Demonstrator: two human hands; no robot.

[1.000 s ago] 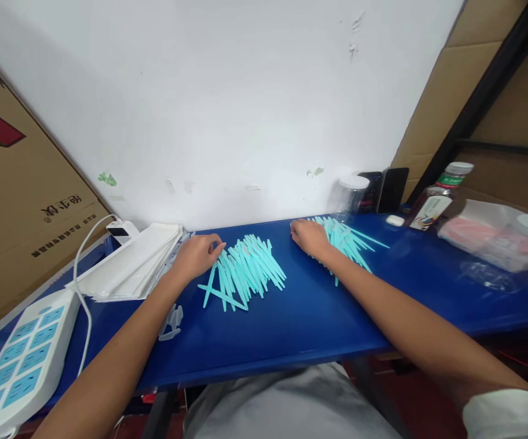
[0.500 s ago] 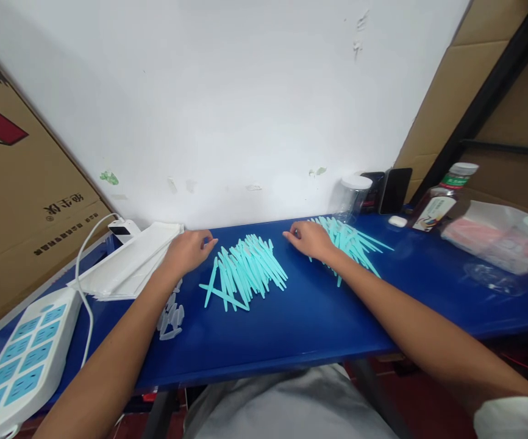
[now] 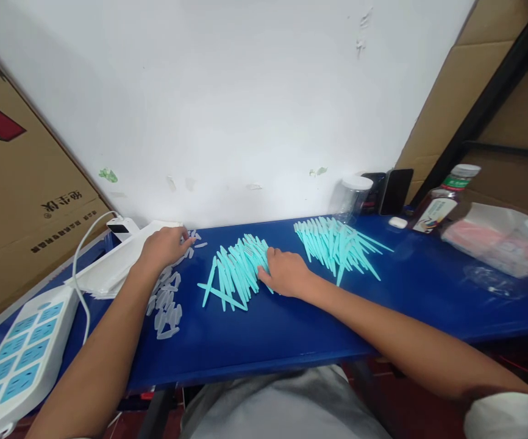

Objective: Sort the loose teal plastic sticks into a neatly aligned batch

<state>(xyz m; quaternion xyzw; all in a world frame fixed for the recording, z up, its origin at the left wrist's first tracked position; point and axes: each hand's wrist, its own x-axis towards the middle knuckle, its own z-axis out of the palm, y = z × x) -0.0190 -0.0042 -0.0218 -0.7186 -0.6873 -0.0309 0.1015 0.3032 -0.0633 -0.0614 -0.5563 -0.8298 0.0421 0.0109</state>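
Observation:
My left hand (image 3: 166,245) is over the strewn small clear plastic caps (image 3: 167,317). Its thumb and forefinger are pinched close together among the upper caps; what they hold, if anything, is too small to name. My right hand (image 3: 286,272) rests at the right side of the middle pile of slim turquoise eyebrow razors (image 3: 236,271). Thumb and forefinger are apart there, touching the razors, none visibly lifted. A second heap of turquoise razors (image 3: 337,244) lies further right, fanned out with lighter tips.
White paper-like sleeves (image 3: 108,268) are stacked at the left, beside a power strip (image 3: 21,353) and a white cable (image 3: 77,268). A clear jar (image 3: 350,198), dark phone-like slab (image 3: 396,191), bottle (image 3: 442,198) and bag of pink items (image 3: 488,241) stand on the blue table (image 3: 264,341).
My right hand has moved left from the right-hand heap to the middle pile. My left hand has drawn left onto the clear caps, and more of them show.

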